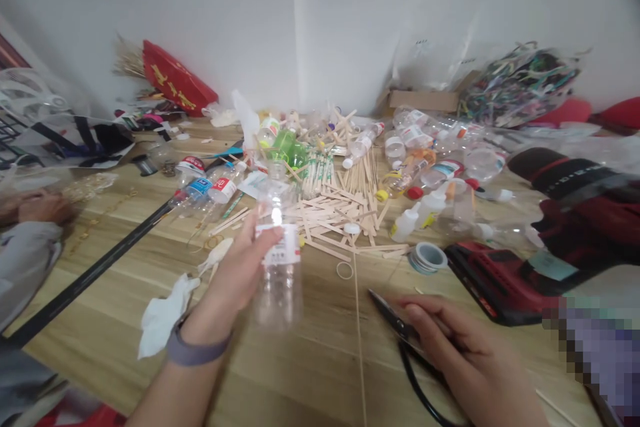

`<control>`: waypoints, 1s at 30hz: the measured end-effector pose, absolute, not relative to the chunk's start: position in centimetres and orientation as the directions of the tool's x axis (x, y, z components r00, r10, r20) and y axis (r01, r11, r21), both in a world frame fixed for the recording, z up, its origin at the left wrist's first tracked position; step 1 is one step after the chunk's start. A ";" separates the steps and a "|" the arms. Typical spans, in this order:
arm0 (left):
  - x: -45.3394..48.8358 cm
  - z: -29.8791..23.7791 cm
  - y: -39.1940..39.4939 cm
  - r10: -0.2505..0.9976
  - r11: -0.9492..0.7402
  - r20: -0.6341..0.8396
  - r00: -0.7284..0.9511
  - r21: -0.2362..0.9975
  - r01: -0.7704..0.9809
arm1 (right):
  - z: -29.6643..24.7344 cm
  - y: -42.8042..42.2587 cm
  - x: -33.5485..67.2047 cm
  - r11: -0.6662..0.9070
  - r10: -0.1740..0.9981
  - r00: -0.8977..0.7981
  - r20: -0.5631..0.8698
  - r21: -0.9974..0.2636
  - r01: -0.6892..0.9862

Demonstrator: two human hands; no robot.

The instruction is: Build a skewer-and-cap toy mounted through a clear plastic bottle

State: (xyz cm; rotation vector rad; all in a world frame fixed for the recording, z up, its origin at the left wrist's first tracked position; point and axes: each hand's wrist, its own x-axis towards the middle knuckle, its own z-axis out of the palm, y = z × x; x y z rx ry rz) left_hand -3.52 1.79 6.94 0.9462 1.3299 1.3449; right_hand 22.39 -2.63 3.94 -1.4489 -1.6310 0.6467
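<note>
My left hand (235, 273) is wrapped round a clear empty plastic bottle (279, 260) with a white label, held upright above the wooden floor (310, 373). A grey band sits on that wrist. My right hand (465, 353) lies low at the right, its fingers closed over black scissors (395, 320) whose blades point up and left. A thin wooden stick (358, 320) runs along the floor between the two hands.
A heap of wooden craft sticks (340, 203), plastic bottles (210, 190), caps and glue bottles (407, 221) covers the floor ahead. A tape roll (427, 257), a red case (495, 280), a black rod (90, 273) and white tissue (163, 320) lie nearby. Another person's hand (40, 207) is at far left.
</note>
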 end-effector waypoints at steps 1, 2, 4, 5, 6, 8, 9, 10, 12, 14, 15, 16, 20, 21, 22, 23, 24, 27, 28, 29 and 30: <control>-2.5 6.8 1.4 0.978 0.145 -0.174 -0.117 0.964 -0.222 | 4.1 -2.6 22.6 0.209 0.965 0.018 0.260 -0.812 0.545; -1.6 6.5 1.0 0.977 0.194 -0.211 -0.029 0.937 -0.289 | 4.2 -2.5 23.0 0.224 0.960 0.016 0.280 -0.799 0.558; 0.2 5.6 0.3 0.963 0.268 -0.243 0.114 0.897 -0.351 | 4.7 -2.6 23.7 0.257 0.944 0.015 0.328 -0.767 0.588; 0.9 5.1 -0.1 0.952 0.302 -0.258 0.166 0.882 -0.360 | 4.9 -2.7 24.0 0.265 0.936 0.025 0.350 -0.753 0.602; 1.5 4.7 -0.4 0.937 0.336 -0.269 0.223 0.872 -0.358 | 5.1 -2.8 24.3 0.267 0.931 0.035 0.363 -0.744 0.612; 2.3 3.9 -1.0 0.894 0.404 -0.300 0.332 0.859 -0.314 | 5.5 -3.2 24.7 0.265 0.916 0.079 0.393 -0.742 0.615; 2.5 3.7 -1.3 0.867 0.439 -0.322 0.380 0.855 -0.278 | 5.7 -3.5 24.8 0.273 0.907 0.098 0.410 -0.748 0.605; 2.7 3.5 -1.5 0.840 0.467 -0.344 0.420 0.852 -0.237 | 5.9 -3.7 24.8 0.285 0.897 0.117 0.426 -0.760 0.585; 2.8 3.2 -2.1 0.799 0.497 -0.368 0.476 0.849 -0.177 | 6.2 -4.1 24.7 0.330 0.884 0.126 0.451 -0.792 0.514; 2.8 3.1 -2.5 0.775 0.492 -0.344 0.530 0.855 -0.164 | 6.5 -4.3 24.6 0.375 0.885 0.102 0.454 -0.827 0.419; 2.8 3.0 -2.7 0.767 0.483 -0.320 0.557 0.859 -0.171 | 6.6 -4.4 24.5 0.395 0.887 0.082 0.455 -0.838 0.377; 2.8 2.9 -2.8 0.759 0.476 -0.302 0.576 0.861 -0.176 | 6.7 -4.4 24.4 0.413 0.888 0.056 0.456 -0.847 0.335; 2.9 2.9 -3.1 0.727 0.533 -0.350 0.591 0.830 -0.163 | 6.5 -4.1 24.2 0.489 0.869 -0.029 0.494 -0.848 0.204; 2.9 3.0 -3.2 0.721 0.553 -0.371 0.585 0.817 -0.163 | 6.4 -4.0 24.2 0.496 0.866 -0.034 0.498 -0.850 0.180; 2.9 3.0 -3.2 0.715 0.568 -0.386 0.583 0.807 -0.163 | 6.2 -3.9 24.3 0.497 0.866 -0.030 0.499 -0.852 0.165; 2.9 3.0 -3.2 0.708 0.579 -0.395 0.586 0.800 -0.160 | 6.0 -3.8 24.3 0.498 0.866 -0.030 0.499 -0.854 0.147; 2.9 2.9 -3.3 0.700 0.584 -0.402 0.590 0.798 -0.149 | 5.8 -3.7 24.4 0.499 0.866 -0.033 0.499 -0.858 0.122; 2.9 2.5 -3.3 0.682 0.606 -0.436 0.587 0.786 -0.121 | 5.3 -3.3 24.8 0.517 0.855 -0.078 0.513 -0.855 0.037; 3.0 2.3 -3.3 0.675 0.618 -0.448 0.586 0.777 -0.119 | 5.2 -3.2 25.0 0.521 0.850 -0.098 0.518 -0.853 0.014; 3.0 2.3 -3.2 0.667 0.632 -0.459 0.586 0.766 -0.119 | 5.1 -3.2 25.1 0.526 0.845 -0.114 0.523 -0.851 -0.003; 3.1 2.3 -3.2 0.657 0.645 -0.472 0.587 0.755 -0.115 | 5.0 -3.2 25.1 0.526 0.843 -0.126 0.522 -0.851 -0.009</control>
